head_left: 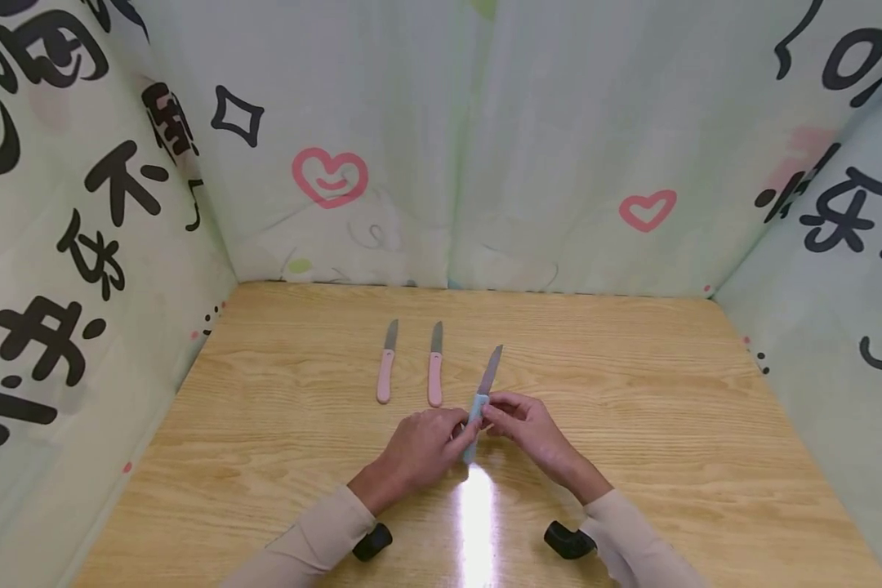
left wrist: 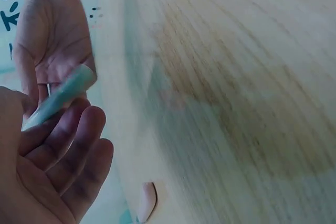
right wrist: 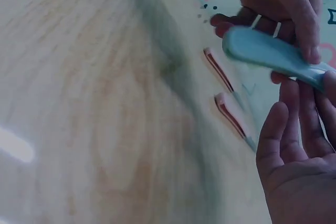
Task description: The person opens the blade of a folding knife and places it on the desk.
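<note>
A knife with a light blue handle [head_left: 476,408] is held up in front of me, its blade [head_left: 491,369] pointing away and slightly right. My left hand [head_left: 425,445] pinches the handle from the left, thumb along it. From the other side my right hand [head_left: 532,431] grips it near the blade end with thumb and fingertips. In the right wrist view the handle's rounded butt [right wrist: 247,43] sticks out past the fingers. Two pink-handled knives lie side by side beyond the left hand: one farther left [head_left: 385,376], one nearer [head_left: 435,377], blades facing away.
The wooden table [head_left: 632,359] reaches back to a printed curtain [head_left: 544,147], with similar curtain walls on both sides. A bright light reflection [head_left: 478,523] shows on the tabletop near me. Black wrist devices [head_left: 567,541] sit below both sleeves.
</note>
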`<state>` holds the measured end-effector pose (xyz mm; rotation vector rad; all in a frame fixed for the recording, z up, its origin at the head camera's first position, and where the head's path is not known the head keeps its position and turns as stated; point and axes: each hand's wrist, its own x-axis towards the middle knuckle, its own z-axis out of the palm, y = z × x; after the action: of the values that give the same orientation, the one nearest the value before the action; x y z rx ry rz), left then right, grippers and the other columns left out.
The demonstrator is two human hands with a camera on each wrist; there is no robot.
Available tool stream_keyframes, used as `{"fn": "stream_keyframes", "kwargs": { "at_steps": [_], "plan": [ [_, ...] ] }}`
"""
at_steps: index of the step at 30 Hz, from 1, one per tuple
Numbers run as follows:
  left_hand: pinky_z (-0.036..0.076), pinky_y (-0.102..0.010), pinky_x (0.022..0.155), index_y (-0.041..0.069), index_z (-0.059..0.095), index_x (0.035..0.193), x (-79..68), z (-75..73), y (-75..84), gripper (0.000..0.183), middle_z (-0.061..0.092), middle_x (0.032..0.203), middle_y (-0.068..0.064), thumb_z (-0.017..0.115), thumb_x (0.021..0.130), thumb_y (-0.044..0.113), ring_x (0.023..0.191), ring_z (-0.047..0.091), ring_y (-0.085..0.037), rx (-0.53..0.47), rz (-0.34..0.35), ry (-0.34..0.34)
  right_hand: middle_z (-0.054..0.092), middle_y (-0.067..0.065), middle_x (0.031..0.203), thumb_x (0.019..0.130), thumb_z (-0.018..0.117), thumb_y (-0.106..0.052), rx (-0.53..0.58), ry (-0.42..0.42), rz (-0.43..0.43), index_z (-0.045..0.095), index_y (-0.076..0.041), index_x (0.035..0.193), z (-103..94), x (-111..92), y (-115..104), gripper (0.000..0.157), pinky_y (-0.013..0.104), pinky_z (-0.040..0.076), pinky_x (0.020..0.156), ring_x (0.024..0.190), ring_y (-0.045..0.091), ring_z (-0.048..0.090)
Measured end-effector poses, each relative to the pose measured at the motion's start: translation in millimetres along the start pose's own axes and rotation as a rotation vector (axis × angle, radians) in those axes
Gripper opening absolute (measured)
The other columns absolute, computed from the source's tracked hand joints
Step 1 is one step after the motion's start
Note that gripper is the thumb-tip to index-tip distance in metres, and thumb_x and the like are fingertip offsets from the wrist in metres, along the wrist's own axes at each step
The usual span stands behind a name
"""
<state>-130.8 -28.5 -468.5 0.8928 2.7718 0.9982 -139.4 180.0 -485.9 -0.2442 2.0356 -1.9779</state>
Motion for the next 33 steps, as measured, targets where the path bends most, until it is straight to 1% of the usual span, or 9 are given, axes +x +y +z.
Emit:
{"fn": "stream_keyframes", "kwargs": {
  "at_steps": [4,8,11,13,15,19,22,27,33],
  "plan": [
    [0.040,-0.022,0.052,0.015,0.070,0.091,-1.6,-0.2,-1.4,0.034,0.052,0.062,0.018,0.050,0.108,0.035,0.052,0.048,0.002,-0.061,-0.016,-0.044,0.070,0.012,0.103,0.104,0.060,-0.017,-0.027,0.081,0.017,0.060,0.014,0.126,-1.6,8.5,-6.4,0.037,0.038,0.055,0.087,0.093,0.017,0.066],
    [0.042,-0.020,0.051,0.010,0.074,0.096,-2.8,0.7,-0.5,0.027,0.057,0.065,0.019,0.056,0.105,0.027,0.052,0.050,0.004,-0.099,-0.016,-0.063,0.070,0.012,0.100,0.103,0.062,-0.018,-0.104,0.163,0.050,0.063,0.012,0.123,-1.7,22.6,-9.1,0.036,0.035,0.056,0.083,0.088,0.015,0.065],
    [0.040,-0.020,0.049,0.010,0.075,0.095,-3.0,2.7,0.3,0.022,0.056,0.065,0.018,0.059,0.103,0.023,0.052,0.047,0.003,-0.103,-0.021,-0.061,0.071,0.014,0.099,0.103,0.064,-0.016,-0.172,0.194,0.033,0.066,0.012,0.119,-1.6,33.8,-10.4,0.033,0.037,0.057,0.081,0.085,0.016,0.066],
    [0.039,-0.020,0.049,0.010,0.075,0.095,-3.5,4.7,0.5,0.022,0.056,0.066,0.018,0.059,0.103,0.022,0.052,0.047,0.002,-0.113,-0.027,-0.065,0.072,0.015,0.096,0.102,0.064,-0.013,-0.223,0.206,0.013,0.067,0.012,0.116,-1.6,40.8,-10.9,0.029,0.038,0.057,0.078,0.082,0.018,0.067],
    [0.040,-0.020,0.050,0.010,0.075,0.095,-4.0,6.2,0.8,0.021,0.056,0.067,0.017,0.059,0.103,0.022,0.053,0.047,0.002,-0.130,-0.033,-0.075,0.072,0.015,0.093,0.101,0.065,-0.011,-0.282,0.220,-0.003,0.068,0.012,0.113,-1.8,46.7,-11.1,0.027,0.034,0.057,0.073,0.079,0.019,0.067],
    [0.041,-0.020,0.053,0.012,0.075,0.094,-5.4,7.7,0.9,0.021,0.057,0.068,0.017,0.059,0.103,0.023,0.056,0.048,0.001,-0.140,-0.049,-0.098,0.072,0.012,0.086,0.101,0.064,-0.011,-0.400,0.244,0.007,0.070,0.011,0.112,-5.0,56.3,-8.5,0.025,0.024,0.050,0.064,0.075,0.017,0.066],
    [0.041,-0.021,0.054,0.012,0.075,0.094,-6.4,7.8,0.7,0.021,0.057,0.069,0.017,0.059,0.103,0.023,0.056,0.048,0.000,-0.137,-0.064,-0.113,0.072,0.012,0.088,0.101,0.064,-0.012,-0.465,0.248,0.028,0.071,0.010,0.113,-8.7,62.4,-5.4,0.026,0.022,0.047,0.064,0.077,0.016,0.065],
    [0.043,-0.022,0.057,0.012,0.076,0.098,-8.0,8.9,-0.5,0.020,0.059,0.072,0.017,0.060,0.102,0.023,0.060,0.051,0.000,-0.139,-0.079,-0.127,0.073,0.012,0.090,0.102,0.063,-0.013,-0.515,0.235,0.064,0.071,0.009,0.114,-13.9,71.0,-1.6,0.027,0.024,0.048,0.065,0.078,0.018,0.066],
    [0.044,-0.021,0.059,0.014,0.076,0.097,-9.1,11.9,-2.4,0.020,0.059,0.072,0.018,0.060,0.102,0.024,0.062,0.052,0.001,-0.146,-0.088,-0.149,0.071,0.009,0.088,0.103,0.063,-0.016,-0.542,0.246,0.112,0.070,0.008,0.116,-17.1,76.2,4.2,0.028,0.026,0.048,0.063,0.074,0.017,0.064]
  ]
}}
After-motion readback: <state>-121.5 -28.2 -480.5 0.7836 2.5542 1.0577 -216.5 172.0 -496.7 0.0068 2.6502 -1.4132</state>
